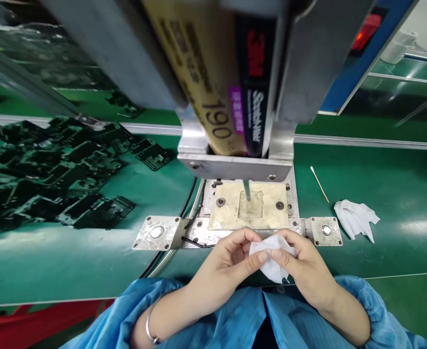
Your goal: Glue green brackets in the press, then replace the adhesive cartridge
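Between my two hands is a crumpled white cloth (270, 264), just in front of the dispensing machine's base. My left hand (231, 259) pinches the cloth's left side between thumb and fingers. On its right side, my right hand (304, 261) grips it with the thumb on top. Whether anything lies inside the cloth is hidden. Right behind my fingers sits a cream fixture block (222, 218) with a square recess. A greenish nozzle (247, 190) points down into that recess from a gold and black adhesive cartridge (219, 116) held in a metal bracket.
Many black plastic parts (90, 203) are heaped at the left. A cotton swab (320, 184) and another white cloth (356, 218) lie at the right. Metal plates with round buttons, left (157, 232) and right (326, 230), flank the fixture. Cables (168, 254) run down beside it.
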Demonstrator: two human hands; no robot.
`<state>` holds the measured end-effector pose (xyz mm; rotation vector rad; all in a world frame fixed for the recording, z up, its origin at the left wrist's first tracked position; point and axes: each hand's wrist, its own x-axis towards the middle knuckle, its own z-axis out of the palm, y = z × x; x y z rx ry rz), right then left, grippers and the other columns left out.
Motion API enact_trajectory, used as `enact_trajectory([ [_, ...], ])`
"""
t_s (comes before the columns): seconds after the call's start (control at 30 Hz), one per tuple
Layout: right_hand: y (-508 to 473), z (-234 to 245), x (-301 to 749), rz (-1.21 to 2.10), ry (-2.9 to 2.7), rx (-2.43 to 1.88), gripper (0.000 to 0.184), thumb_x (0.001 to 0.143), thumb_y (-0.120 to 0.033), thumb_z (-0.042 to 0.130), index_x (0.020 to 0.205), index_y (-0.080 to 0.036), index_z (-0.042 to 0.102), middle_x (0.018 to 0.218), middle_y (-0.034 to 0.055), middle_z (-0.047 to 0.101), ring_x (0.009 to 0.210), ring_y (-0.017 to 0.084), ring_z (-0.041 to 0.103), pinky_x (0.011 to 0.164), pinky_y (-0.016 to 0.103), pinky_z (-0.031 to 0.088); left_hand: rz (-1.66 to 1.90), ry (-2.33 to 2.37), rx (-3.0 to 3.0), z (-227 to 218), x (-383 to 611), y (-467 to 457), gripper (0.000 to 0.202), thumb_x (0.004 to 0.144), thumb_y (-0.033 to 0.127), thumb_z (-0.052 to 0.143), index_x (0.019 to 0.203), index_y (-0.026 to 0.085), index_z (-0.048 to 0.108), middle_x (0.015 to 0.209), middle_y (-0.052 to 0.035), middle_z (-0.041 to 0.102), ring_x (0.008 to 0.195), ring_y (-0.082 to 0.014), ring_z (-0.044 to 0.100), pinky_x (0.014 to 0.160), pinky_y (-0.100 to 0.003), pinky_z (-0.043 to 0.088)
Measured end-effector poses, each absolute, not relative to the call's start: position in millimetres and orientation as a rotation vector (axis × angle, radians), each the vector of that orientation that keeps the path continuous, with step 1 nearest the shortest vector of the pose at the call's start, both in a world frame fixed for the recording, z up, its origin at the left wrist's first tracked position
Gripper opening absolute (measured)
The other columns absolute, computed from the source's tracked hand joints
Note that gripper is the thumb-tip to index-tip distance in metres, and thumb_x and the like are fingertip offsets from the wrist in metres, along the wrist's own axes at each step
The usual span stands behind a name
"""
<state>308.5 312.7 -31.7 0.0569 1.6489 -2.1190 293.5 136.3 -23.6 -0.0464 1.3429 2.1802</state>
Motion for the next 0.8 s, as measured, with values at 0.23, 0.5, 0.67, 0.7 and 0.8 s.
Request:
enact_trajectory([
  [0.23, 333, -36, 314, -1.944, 1.708, -0.133, 0.040, 0.082, -0.055, 0.076, 0.087, -0.020, 0.056, 0.077, -0.0012, 0.051, 0.068, 0.013, 0.044, 0.060, 0.023, 0.036, 2.164, 1.381, 0.014, -35, 308, 144, 0.044, 0.070, 0.046, 0.088, 0.084, 0.015, 0.060, 0.075, 0.0001, 0.061, 0.067, -0.0101, 0.055, 0.066, -0.023, 0.043],
  [0.5, 332, -33, 356, -2.118, 1.648, -0.174, 0.041, 0.085, -0.058, 0.071, 0.091, -0.020, 0.056, 0.071, -0.0028, 0.050, 0.060, 0.011, 0.042, 0.055, 0.022, 0.033, 2.334, 1.373, 0.192, -27, 338, 143, 0.032, 0.080, 0.040, 0.082, 0.086, 0.016, 0.062, 0.076, 0.0002, 0.059, 0.069, -0.0095, 0.054, 0.066, -0.020, 0.044],
  [0.67, 317, -23, 384, -2.260, 2.095, -0.103, 0.016, 0.078, -0.028, 0.074, 0.080, -0.022, 0.059, 0.082, -0.0002, 0.062, 0.072, 0.014, 0.057, 0.062, 0.023, 0.043, 2.250, 1.390, 0.357, -21, 357, 135, 0.040, 0.079, 0.035, 0.083, 0.111, 0.022, 0.061, 0.095, -0.0023, 0.060, 0.081, -0.0123, 0.057, 0.070, -0.021, 0.048],
  [0.7, 314, -21, 388, -2.244, 2.191, -0.142, 0.013, 0.077, -0.024, 0.073, 0.080, -0.023, 0.060, 0.082, -0.0007, 0.063, 0.072, 0.014, 0.058, 0.063, 0.023, 0.044, 2.232, 1.433, 0.378, -19, 362, 133, 0.041, 0.078, 0.033, 0.084, 0.111, 0.022, 0.061, 0.096, -0.0022, 0.060, 0.082, -0.0122, 0.058, 0.071, -0.020, 0.048],
  [0.8, 306, -14, 400, -2.106, 2.409, -0.365, 0.016, 0.077, -0.017, 0.071, 0.089, -0.025, 0.064, 0.076, -0.0045, 0.063, 0.066, 0.011, 0.057, 0.064, 0.023, 0.043, 2.151, 1.644, 0.405, -16, 378, 130, 0.032, 0.075, 0.023, 0.087, 0.098, 0.021, 0.064, 0.090, -0.0003, 0.061, 0.080, -0.0091, 0.059, 0.073, -0.017, 0.046],
])
